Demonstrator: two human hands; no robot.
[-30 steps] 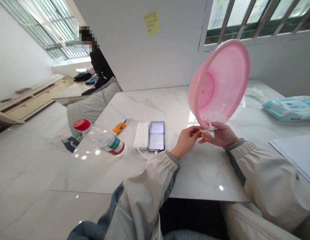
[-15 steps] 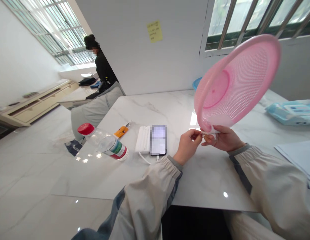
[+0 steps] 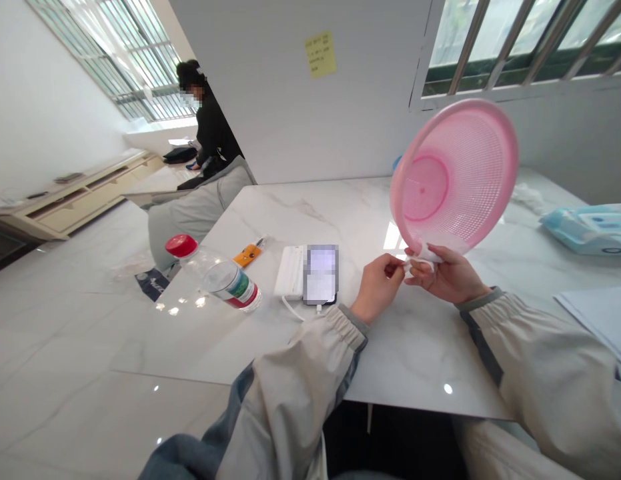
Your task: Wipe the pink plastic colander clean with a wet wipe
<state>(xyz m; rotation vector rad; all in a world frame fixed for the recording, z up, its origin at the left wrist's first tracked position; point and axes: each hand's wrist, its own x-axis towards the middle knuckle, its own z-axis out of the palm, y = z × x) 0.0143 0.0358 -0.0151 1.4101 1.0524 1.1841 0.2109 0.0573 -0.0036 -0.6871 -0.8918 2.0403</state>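
Observation:
A pink plastic mesh basket [image 3: 483, 173] is held up on its side over the table, its opening tilted toward the right. My right hand [image 3: 457, 279] is closed on the lower rim, with a thin white wipe [image 3: 425, 268] wrapped between fingers and rim. Close beside it, my left hand [image 3: 376, 290] pinches the left end of that wipe. The fingertips partly hide the wipe, so how far it goes round the rim cannot be seen.
Left on the marble-look table [image 3: 310, 213] are a red-capped bottle [image 3: 235, 287], a white power bank [image 3: 289, 272], a phone [image 3: 321, 273] and an orange item [image 3: 247, 255]. A blue wipes pack [image 3: 590, 228] and papers [image 3: 597, 317] lie right. A person [image 3: 213, 127] sits far left.
The basket has swung down and left, and its opening faces me more. Both hands stay together at the rim with the wipe. The camera view has shifted slightly.

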